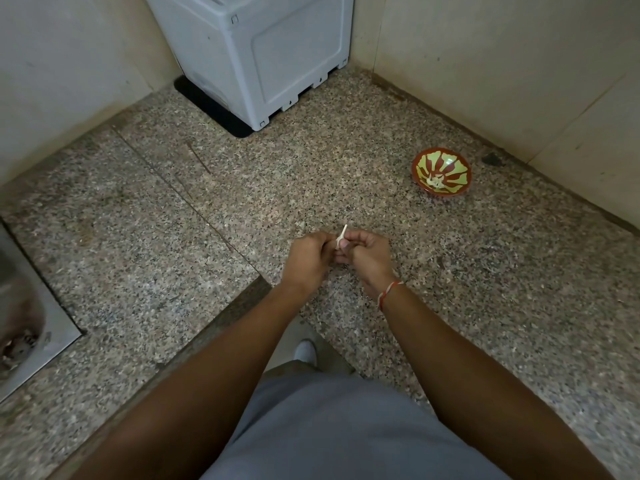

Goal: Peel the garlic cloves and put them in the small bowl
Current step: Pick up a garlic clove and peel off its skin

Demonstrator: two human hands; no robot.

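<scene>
Over the speckled granite counter, my left hand [306, 259] and my right hand [365, 254] meet fingertip to fingertip around a small pale garlic clove [341, 241]. A thin white strip of skin or stem sticks up from it. Both hands have curled fingers pinching the clove, which is mostly hidden between them. The small bowl [441, 171], red with a yellow-green flower pattern, sits to the far right near the wall. A few pale pieces, seemingly peeled cloves, lie in its bottom.
A grey-white appliance [256, 53] stands on a black mat in the back corner. A steel sink [24, 317] with a drain is sunk in the counter at the left. Tiled walls [502, 64] close the counter at the back and right.
</scene>
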